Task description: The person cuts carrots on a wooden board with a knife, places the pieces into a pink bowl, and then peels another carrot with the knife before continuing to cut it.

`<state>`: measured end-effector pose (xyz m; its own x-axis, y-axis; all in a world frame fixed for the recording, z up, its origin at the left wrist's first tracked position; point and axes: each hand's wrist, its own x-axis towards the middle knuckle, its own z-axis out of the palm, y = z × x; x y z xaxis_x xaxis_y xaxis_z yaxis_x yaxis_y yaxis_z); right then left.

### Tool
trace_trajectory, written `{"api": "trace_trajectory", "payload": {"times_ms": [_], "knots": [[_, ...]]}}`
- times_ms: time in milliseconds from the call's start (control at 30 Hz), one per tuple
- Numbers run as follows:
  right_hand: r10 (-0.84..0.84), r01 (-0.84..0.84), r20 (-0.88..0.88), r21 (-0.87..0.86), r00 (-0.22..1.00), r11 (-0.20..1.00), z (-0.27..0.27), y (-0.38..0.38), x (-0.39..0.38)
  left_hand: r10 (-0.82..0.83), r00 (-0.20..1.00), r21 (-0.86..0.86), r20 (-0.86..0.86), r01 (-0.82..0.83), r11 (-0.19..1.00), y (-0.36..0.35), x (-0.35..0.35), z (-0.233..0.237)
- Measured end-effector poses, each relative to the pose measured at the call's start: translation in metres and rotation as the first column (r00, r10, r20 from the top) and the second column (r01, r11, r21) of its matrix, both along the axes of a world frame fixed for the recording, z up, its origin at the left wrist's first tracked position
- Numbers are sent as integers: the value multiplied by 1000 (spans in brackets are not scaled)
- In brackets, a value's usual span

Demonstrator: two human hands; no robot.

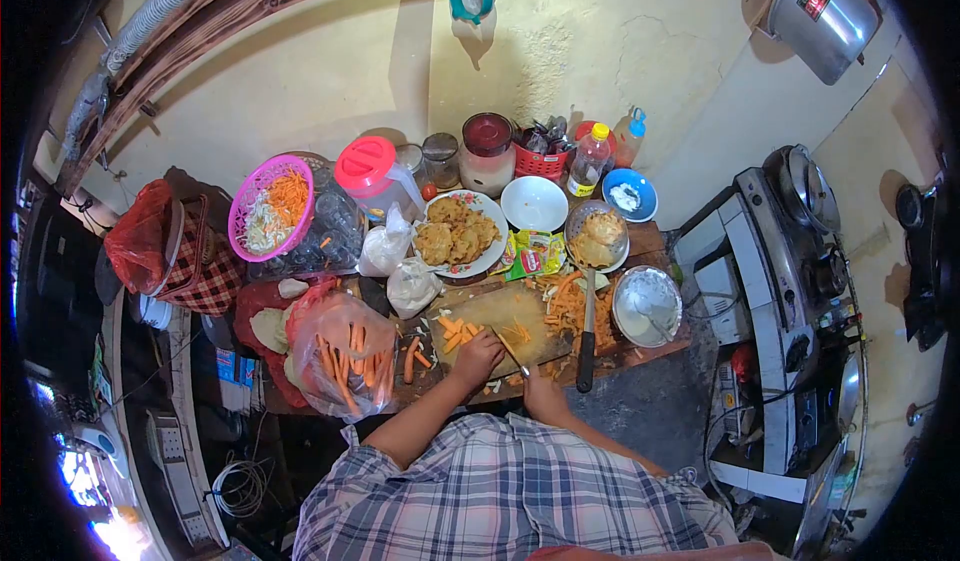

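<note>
My right hand [541, 395] is closed around a small knife [511, 352], its blade pointing away over the wooden cutting board [500, 311]. My left hand [479, 357] rests on the board just left of the blade with its fingers bent; whatever they press on is hidden. Cut carrot pieces [455, 331] lie by the left fingertips, and thin carrot shreds [519, 332] lie beyond the blade. To the left, a clear plastic bag [345, 356] holds peeled carrots. A larger knife [587, 346] with a black handle lies right of the board, beside a heap of carrot peelings [562, 311].
Behind the board stand a plate of fritters [460, 233], a white bowl [534, 204], seasoning packets [535, 254] and a pink basket [270, 209] of shredded vegetables. A batter bowl [647, 307] sits right, near the table's edge. Farther right is a stove [790, 251].
</note>
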<state>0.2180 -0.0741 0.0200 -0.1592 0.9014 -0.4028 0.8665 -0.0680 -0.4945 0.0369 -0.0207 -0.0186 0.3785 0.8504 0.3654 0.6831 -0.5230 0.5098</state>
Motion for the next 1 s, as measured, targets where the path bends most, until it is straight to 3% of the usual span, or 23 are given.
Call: {"api": "trace_trajectory", "payload": {"times_ms": [167, 367, 633, 733, 1000], "knots": [[6, -7, 55, 7, 998, 1000, -14, 5, -8, 8, 1000, 18, 5, -8, 1000, 0, -1, -4], [-90, 91, -100, 8, 991, 996, -15, -9, 5, 13, 999, 62, 31, -15, 998, -2, 0, -3], [-36, 33, -60, -45, 998, 998, 13, -4, -1, 21, 999, 39, 41, -22, 999, -2, -1, -7], [-8, 14, -128, 45, 992, 999, 3, -5, 5, 14, 999, 47, 52, -17, 999, -2, 0, -7], [24, -17, -96, 70, 995, 997, -16, 10, -2, 38, 998, 4, 58, -38, 999, -5, 1, 1]]}}
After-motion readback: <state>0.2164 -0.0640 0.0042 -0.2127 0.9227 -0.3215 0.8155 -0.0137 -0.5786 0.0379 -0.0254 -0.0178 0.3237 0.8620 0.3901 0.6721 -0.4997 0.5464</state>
